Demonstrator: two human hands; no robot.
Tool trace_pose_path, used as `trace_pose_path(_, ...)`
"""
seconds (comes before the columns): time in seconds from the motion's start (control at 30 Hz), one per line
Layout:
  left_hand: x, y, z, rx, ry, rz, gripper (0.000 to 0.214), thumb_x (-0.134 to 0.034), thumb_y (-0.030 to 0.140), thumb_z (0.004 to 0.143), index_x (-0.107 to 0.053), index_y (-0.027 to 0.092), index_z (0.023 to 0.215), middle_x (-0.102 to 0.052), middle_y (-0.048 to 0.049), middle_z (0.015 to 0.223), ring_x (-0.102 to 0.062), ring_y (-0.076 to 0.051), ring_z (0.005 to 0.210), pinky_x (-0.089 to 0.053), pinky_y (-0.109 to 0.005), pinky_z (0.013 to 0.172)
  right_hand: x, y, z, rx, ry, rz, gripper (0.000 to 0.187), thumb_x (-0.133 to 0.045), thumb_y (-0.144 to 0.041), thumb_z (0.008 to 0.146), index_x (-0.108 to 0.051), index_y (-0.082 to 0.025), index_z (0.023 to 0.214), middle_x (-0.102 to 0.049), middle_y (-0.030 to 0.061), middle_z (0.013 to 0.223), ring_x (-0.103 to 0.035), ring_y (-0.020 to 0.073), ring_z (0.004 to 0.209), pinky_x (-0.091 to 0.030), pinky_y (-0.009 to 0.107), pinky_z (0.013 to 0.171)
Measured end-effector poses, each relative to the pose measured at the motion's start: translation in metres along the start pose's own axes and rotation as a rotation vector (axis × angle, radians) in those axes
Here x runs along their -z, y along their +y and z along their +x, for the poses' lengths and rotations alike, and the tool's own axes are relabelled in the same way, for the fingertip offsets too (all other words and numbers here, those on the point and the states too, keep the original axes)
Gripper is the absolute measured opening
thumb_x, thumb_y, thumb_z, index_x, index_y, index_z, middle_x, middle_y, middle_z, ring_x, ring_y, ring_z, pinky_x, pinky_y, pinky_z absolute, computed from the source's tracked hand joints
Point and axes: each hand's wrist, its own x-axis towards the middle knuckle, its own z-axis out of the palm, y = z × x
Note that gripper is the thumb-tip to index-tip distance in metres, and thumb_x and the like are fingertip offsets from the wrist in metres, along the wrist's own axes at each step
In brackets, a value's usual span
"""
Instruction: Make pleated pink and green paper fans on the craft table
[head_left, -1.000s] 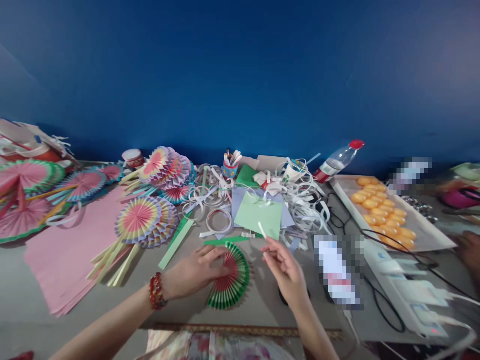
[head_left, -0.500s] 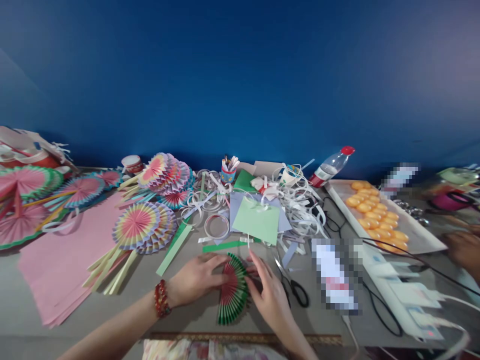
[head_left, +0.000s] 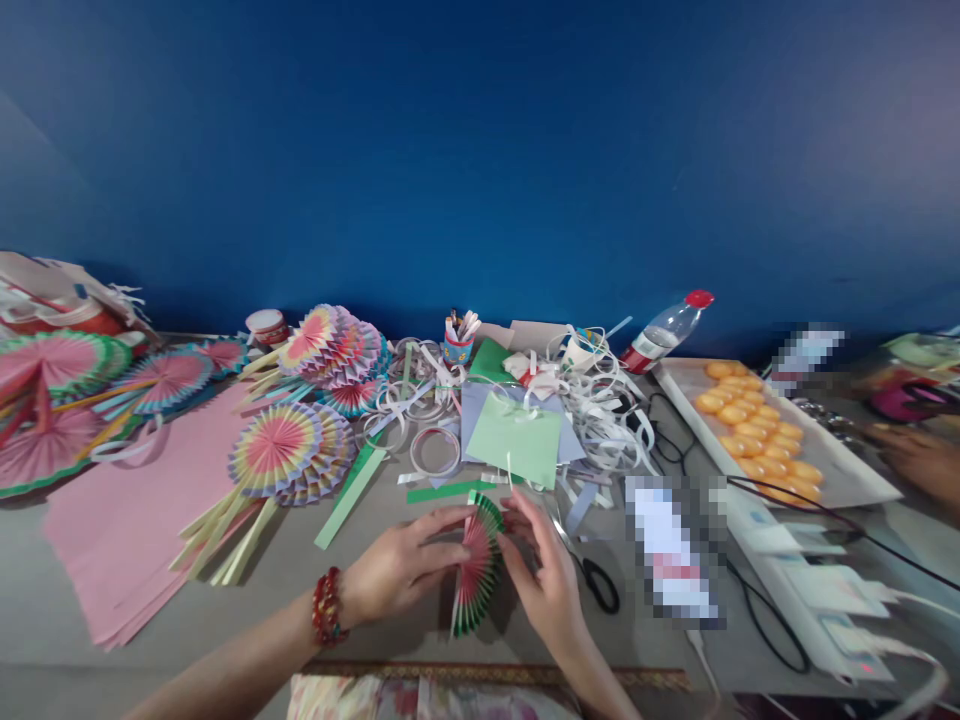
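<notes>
A pleated paper fan (head_left: 478, 565), pink in the middle with a green rim, stands half-spread and tilted above the table. My left hand (head_left: 412, 562), with a red beaded bracelet at the wrist, grips its left side between thumb and fingers. Close by the fan's right edge is my right hand (head_left: 541, 560), fingers bent, the farther ones partly hidden. A thin white strip (head_left: 510, 467) sticks up from its fingertips. Black-handled scissors (head_left: 600, 585) lie just right of this hand. Beyond the fan are a green paper strip (head_left: 442, 491) and a tape roll (head_left: 436, 452).
Finished paper fans (head_left: 274, 450) and pink sheets (head_left: 135, 520) cover the left. Light green paper (head_left: 514, 437) lies among curled white strips (head_left: 611, 425). To the right are a bottle (head_left: 667, 332), a tray (head_left: 862, 487) of orange-yellow pieces, a power strip (head_left: 806, 590) and another person's hand (head_left: 919, 455).
The fan has tipped more edge-on and shifted slightly right with my left hand. My right hand and the white strip have moved a little up and right.
</notes>
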Motion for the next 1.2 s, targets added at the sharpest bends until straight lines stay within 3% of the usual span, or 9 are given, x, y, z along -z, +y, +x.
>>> trace_pose_path(0.2, -0.001, 0.009, -0.001, 0.009, 0.002, -0.009, 0.048, -0.050, 0.011, 0.091, -0.050, 0.031, 0.134, -0.039, -0.0088, 0.154, -0.047, -0.024, 0.136, -0.049, -0.036, 0.104, -0.010, -0.009, 0.002, -0.120, 0.057, 0.208, 0.048, -0.059, -0.023, 0.093, -0.047, -0.027, 0.140, -0.063, 0.0101, 0.129, -0.065, 0.0234, 0.112, -0.056, 0.038, 0.094)
trace_pose_path(0.37, -0.005, 0.013, 0.002, -0.100, 0.027, 0.053, 0.061, -0.053, 0.012, 0.092, -0.031, 0.028, 0.147, -0.042, -0.0137, 0.152, -0.037, -0.026, 0.142, -0.044, -0.041, 0.110, -0.016, -0.019, 0.008, -0.166, 0.070, 0.423, 0.048, -0.059, -0.029, 0.094, -0.046, -0.029, 0.140, -0.062, 0.0098, 0.128, -0.062, 0.0227, 0.116, -0.054, 0.038, 0.097)
trace_pose_path(0.6, -0.014, 0.015, 0.007, -0.106, 0.218, 0.104, 0.082, -0.050, 0.003, 0.091, -0.003, 0.019, 0.155, -0.029, -0.0243, 0.156, -0.034, -0.029, 0.144, -0.049, -0.044, 0.105, -0.020, -0.023, 0.021, -0.175, 0.084, 0.588, 0.060, -0.069, -0.034, 0.087, -0.043, -0.034, 0.141, -0.056, 0.0096, 0.133, -0.061, 0.0226, 0.117, -0.052, 0.039, 0.099)
trace_pose_path(0.8, -0.007, 0.020, 0.018, -0.144, 0.301, 0.128, 0.080, -0.048, -0.002, 0.089, -0.007, 0.017, 0.155, -0.032, -0.0257, 0.154, -0.037, -0.028, 0.142, -0.051, -0.041, 0.102, -0.021, -0.030, 0.023, -0.168, 0.047, 0.676, 0.073, -0.074, -0.038, 0.082, -0.037, -0.037, 0.145, -0.049, 0.0084, 0.144, -0.048, 0.0258, 0.132, -0.045, 0.042, 0.107)
trace_pose_path(0.97, -0.005, 0.020, 0.019, -0.203, 0.314, 0.212, 0.080, -0.049, -0.002, 0.088, -0.009, 0.015, 0.155, -0.029, -0.0257, 0.155, -0.035, -0.029, 0.143, -0.050, -0.041, 0.103, -0.017, -0.035, 0.029, -0.224, 0.105, 0.751, 0.066, -0.071, -0.034, 0.085, -0.041, -0.037, 0.143, -0.049, 0.0072, 0.143, -0.051, 0.0242, 0.129, -0.049, 0.039, 0.103)
trace_pose_path(1.1, -0.003, 0.018, 0.020, -0.108, 0.361, 0.303, 0.076, -0.056, 0.005, 0.089, -0.016, 0.013, 0.154, -0.043, -0.0253, 0.148, -0.042, -0.029, 0.138, -0.048, -0.043, 0.103, -0.015, -0.041, 0.034, -0.201, 0.164, 0.758, 0.064, -0.070, -0.028, 0.086, -0.042, -0.037, 0.142, -0.049, 0.0068, 0.143, -0.052, 0.0232, 0.126, -0.047, 0.040, 0.104)
trace_pose_path(1.2, 0.000, 0.018, 0.024, -0.097, 0.346, 0.303, 0.069, -0.058, 0.007, 0.090, -0.027, 0.014, 0.151, -0.059, -0.0192, 0.134, -0.053, -0.025, 0.127, -0.048, -0.041, 0.102, -0.015, -0.045, 0.037, -0.161, 0.164, 0.747, 0.066, -0.070, -0.029, 0.085, -0.041, -0.034, 0.144, -0.049, 0.0083, 0.143, -0.051, 0.0252, 0.127, -0.045, 0.044, 0.105)
